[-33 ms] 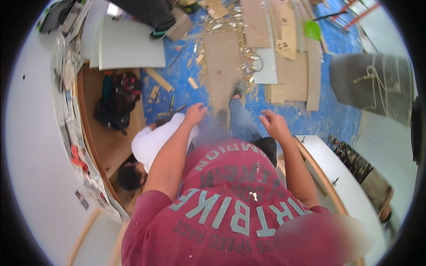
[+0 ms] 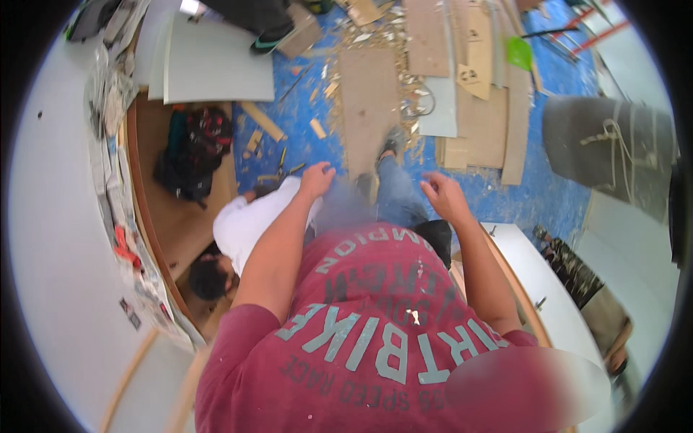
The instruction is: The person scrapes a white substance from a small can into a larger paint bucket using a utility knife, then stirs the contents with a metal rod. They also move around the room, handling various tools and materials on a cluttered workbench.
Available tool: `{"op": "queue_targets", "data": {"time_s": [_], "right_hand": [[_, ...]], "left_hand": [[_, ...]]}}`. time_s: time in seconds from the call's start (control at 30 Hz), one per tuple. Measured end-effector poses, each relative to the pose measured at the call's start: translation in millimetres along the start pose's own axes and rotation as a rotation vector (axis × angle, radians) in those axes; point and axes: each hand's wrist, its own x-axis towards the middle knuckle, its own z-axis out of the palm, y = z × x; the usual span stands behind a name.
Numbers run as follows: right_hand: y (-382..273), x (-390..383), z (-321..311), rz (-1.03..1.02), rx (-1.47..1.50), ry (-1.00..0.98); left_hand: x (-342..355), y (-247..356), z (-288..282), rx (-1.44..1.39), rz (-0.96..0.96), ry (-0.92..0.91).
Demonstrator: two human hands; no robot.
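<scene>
My left hand (image 2: 318, 180) hangs loosely in mid-air with its fingers slightly curled apart and nothing seen in it. It is beside a person in a white top (image 2: 253, 216), who is bent low at my left. My right hand (image 2: 445, 195) is also empty, its fingers bent and apart, above my leg in jeans. My shoe (image 2: 390, 144) rests on a long brown board (image 2: 368, 79). At lower right is a white panel (image 2: 559, 317) with a wooden edge.
Wood scraps and stacked boards (image 2: 484, 123) cover part of the blue floor (image 2: 274, 123). Backpacks (image 2: 191, 151) lie in a wooden cabinet (image 2: 155, 238) at left. A grey wrapped bundle (image 2: 599, 144) and a person in camouflage trousers (image 2: 570, 267) are at right, another person's shoe (image 2: 267, 40) at top.
The view has shifted very slightly, and both my hands sit a little higher in the picture. Otherwise little differs.
</scene>
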Motion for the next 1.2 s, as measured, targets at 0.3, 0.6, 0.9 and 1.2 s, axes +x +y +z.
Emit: {"op": "queue_targets", "data": {"time_s": [0.3,0.6,0.9,1.2], "right_hand": [[53.9,145.6,88.7,0.215,-0.338,-0.333],[9.9,208.3,160.1,0.611,-0.316,-0.156],[-18.8,263.8,172.2,0.778,-0.341,-0.223],[-18.2,286.3,164.1,0.837,-0.342,-0.219]], "left_hand": [[116.3,-8.0,-43.3,0.064,-0.071,0.177],[455.1,-102.0,-78.5,0.231,-0.169,0.239],[735.9,-228.0,-56.6,0.610,-0.068,0.298],[720.9,-210.8,-2.1,0.568,0.056,0.162]]}}
